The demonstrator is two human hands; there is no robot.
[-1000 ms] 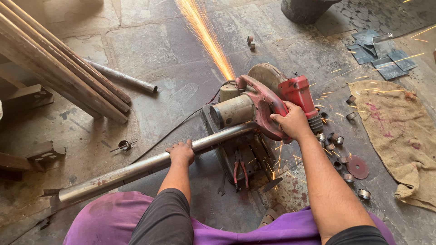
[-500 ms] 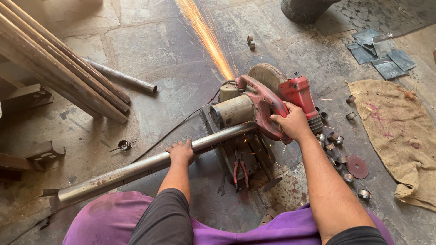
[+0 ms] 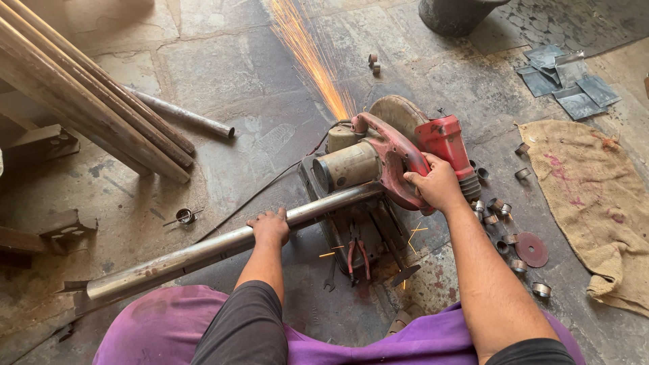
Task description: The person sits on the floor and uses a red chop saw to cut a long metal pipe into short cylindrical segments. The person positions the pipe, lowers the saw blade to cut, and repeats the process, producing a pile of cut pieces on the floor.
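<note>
The left hand (image 3: 270,226) has its fingers wrapped over the long steel pipe (image 3: 203,251), which runs from 8 o'clock into the red chop saw (image 3: 389,159). The right hand (image 3: 436,184) is clenched around the saw's handle. Sparks (image 3: 311,54) fly toward 12; bare stone floor (image 3: 223,74) lies beyond.

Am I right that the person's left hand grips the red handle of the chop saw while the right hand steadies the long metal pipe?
Not quite: the hands are swapped. In the head view, the right hand grips the red handle of the chop saw, while the left hand steadies the long metal pipe.
</note>
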